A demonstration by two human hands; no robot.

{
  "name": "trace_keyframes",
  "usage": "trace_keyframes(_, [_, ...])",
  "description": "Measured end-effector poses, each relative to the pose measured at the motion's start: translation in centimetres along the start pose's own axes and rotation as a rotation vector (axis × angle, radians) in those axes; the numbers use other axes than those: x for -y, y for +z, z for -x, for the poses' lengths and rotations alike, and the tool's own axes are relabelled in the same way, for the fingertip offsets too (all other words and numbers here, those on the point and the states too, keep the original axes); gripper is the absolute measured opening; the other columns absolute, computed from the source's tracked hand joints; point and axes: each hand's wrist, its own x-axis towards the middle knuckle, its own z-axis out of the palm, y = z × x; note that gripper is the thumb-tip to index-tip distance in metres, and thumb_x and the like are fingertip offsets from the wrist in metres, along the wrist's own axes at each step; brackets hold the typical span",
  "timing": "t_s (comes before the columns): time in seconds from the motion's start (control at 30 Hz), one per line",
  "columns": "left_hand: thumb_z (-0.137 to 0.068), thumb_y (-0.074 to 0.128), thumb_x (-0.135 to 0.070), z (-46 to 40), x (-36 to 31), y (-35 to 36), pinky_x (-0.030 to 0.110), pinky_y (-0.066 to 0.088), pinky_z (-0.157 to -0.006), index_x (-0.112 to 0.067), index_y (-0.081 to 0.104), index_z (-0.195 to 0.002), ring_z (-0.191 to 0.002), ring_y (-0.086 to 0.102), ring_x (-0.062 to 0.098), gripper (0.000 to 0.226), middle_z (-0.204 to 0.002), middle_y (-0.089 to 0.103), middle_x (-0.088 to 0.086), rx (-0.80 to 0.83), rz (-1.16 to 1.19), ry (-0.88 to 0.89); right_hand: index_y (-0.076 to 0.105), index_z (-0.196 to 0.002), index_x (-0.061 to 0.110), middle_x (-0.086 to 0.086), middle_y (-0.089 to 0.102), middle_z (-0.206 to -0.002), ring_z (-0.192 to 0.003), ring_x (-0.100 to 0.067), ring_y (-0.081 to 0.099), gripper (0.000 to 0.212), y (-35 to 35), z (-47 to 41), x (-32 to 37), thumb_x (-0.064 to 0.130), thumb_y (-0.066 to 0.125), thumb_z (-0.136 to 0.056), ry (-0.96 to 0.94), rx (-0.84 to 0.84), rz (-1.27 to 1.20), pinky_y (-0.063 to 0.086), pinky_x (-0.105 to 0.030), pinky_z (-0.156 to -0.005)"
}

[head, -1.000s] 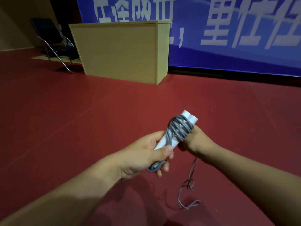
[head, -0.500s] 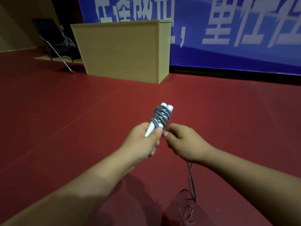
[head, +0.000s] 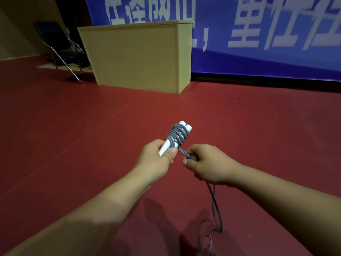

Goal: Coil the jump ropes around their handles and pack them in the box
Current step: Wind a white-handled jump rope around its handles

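Two white handles (head: 181, 134) sit side by side, pointing up and away from the person, with a grey rope (head: 178, 135) wound in crossing turns round their upper part. The left hand (head: 156, 157) grips the lower ends of the handles, fingers curled round them and the thumb pressed across the front near the bottom of the coil. The bare white tips of the handles stick out above the coil.

From the lowest turn a short stretch of rope runs down and to the right into the right hand (head: 208, 163), which is just beside the left hand. Its fingers are curled round the rope and the thumb lies over it. Below this hand the rope hangs as a doubled strand, drops down to the red floor (head: 73, 135) and ends there in a loose tangle of loops near the bottom edge of the view.

Both forearms reach in from the bottom corners. The bundle is held in the air above the floor, well apart from everything else.

Farther back, a light wooden box (head: 136, 56) stands on the floor. To its left is a dark chair (head: 60, 47) with a metal frame. Behind them hangs a blue banner (head: 267, 34) with large white characters.
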Motion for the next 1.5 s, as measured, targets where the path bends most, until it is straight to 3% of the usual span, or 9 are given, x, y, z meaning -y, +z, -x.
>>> trace_keyframes(0.13, [-0.092,0.064,-0.024,-0.5,0.3,-0.2,0.032,0.046,-0.053,-0.017,0.061,-0.085,-0.05,0.054,0.018,0.01,-0.063,0.063,0.0,-0.069,-0.015,-0.015,0.063,-0.086,0.016,0.006,0.056,-0.066,-0.069,-0.02,0.063,0.017,-0.2,-0.1,0.1,0.032,0.061,-0.09,0.01,0.017,0.016,0.05,-0.032,-0.067])
trace_keyframes(0.33, [-0.087,0.068,-0.03,-2.4,2.9,-3.0,0.048,0.056,-0.068,-0.015,0.062,-0.083,-0.065,0.065,0.031,0.016,-0.075,0.07,0.01,-0.269,-0.165,-0.069,0.061,-0.078,0.021,0.006,0.058,-0.06,-0.054,-0.008,0.056,0.017,-0.4,0.4,0.3,0.033,0.063,-0.091,0.004,0.095,-0.091,0.049,-0.03,-0.062])
trace_keyframes(0.5, [-0.084,0.073,-0.031,-1.9,3.9,-3.4,0.041,0.055,-0.066,-0.022,0.068,-0.083,-0.058,0.06,0.021,0.01,-0.065,0.067,-0.002,-0.032,-0.336,-0.038,0.064,-0.083,0.013,0.006,0.052,-0.061,-0.057,-0.01,0.048,0.021,-1.1,0.3,0.5,0.032,0.061,-0.091,-0.085,-0.038,-0.117,0.051,-0.037,-0.063])
trace_keyframes(0.67, [-0.085,0.072,-0.035,-0.7,2.1,-2.4,0.028,0.043,-0.057,-0.024,0.067,-0.087,-0.054,0.049,0.009,0.012,-0.063,0.062,-0.006,0.269,-0.526,0.093,0.068,-0.081,0.021,0.011,0.058,-0.062,-0.056,-0.001,0.048,0.015,-2.0,-0.1,0.1,0.03,0.062,-0.091,-0.112,-0.237,-0.13,0.039,-0.021,-0.056])
trace_keyframes(0.83, [-0.086,0.071,-0.035,1.2,-0.6,-1.8,0.032,0.048,-0.067,-0.026,0.066,-0.092,-0.065,0.051,0.006,0.012,-0.076,0.065,-0.004,0.578,-0.541,0.254,0.067,-0.078,0.024,0.009,0.059,-0.064,-0.061,-0.005,0.052,0.015,-3.1,-0.5,-1.0,0.034,0.066,-0.088,-0.08,-0.32,-0.012,0.038,-0.021,-0.057])
trace_keyframes(0.97, [-0.089,0.069,-0.03,2.9,-3.1,-1.1,0.026,0.04,-0.061,-0.023,0.064,-0.09,-0.062,0.046,0.002,0.009,-0.071,0.056,-0.011,0.714,-0.473,0.361,0.073,-0.078,0.021,0.004,0.069,-0.073,-0.069,-0.009,0.061,0.02,-4.2,-0.3,-2.6,0.04,0.075,-0.08,-0.023,-0.28,0.025,0.042,-0.023,-0.063])
trace_keyframes(1.27, [-0.097,0.059,-0.012,4.1,-4.3,-1.3,0.018,0.041,-0.064,-0.011,0.062,-0.103,-0.065,0.053,0.004,0.007,-0.078,0.062,-0.006,0.885,-0.177,0.292,0.072,-0.074,0.014,-0.003,0.066,-0.064,-0.057,-0.007,0.051,0.042,-5.2,0.0,-4.4,0.052,0.082,-0.06,0.055,-0.194,-0.131,0.047,-0.029,-0.06])
trace_keyframes(1.4, [-0.096,0.055,-0.011,4.4,-4.4,-1.4,0.022,0.041,-0.06,-0.022,0.06,-0.109,-0.063,0.049,0.013,0.018,-0.086,0.063,0.002,0.973,0.033,0.218,0.065,-0.085,0.009,-0.002,0.059,-0.059,-0.044,-0.001,0.045,0.03,-4.8,0.1,-4.0,0.031,0.081,-0.073,0.044,-0.137,-0.281,0.038,-0.016,-0.047])
trace_keyframes(1.5, [-0.097,0.055,-0.009,4.4,-4.4,-1.2,0.02,0.044,-0.06,-0.022,0.058,-0.108,-0.064,0.053,0.014,0.018,-0.087,0.061,0.004,0.946,0.138,0.202,0.06,-0.087,0.006,-0.021,0.067,-0.075,-0.057,-0.011,0.058,0.021,-4.4,0.3,-3.4,0.016,0.076,-0.078,-0.001,-0.053,-0.412,0.046,-0.021,-0.053])
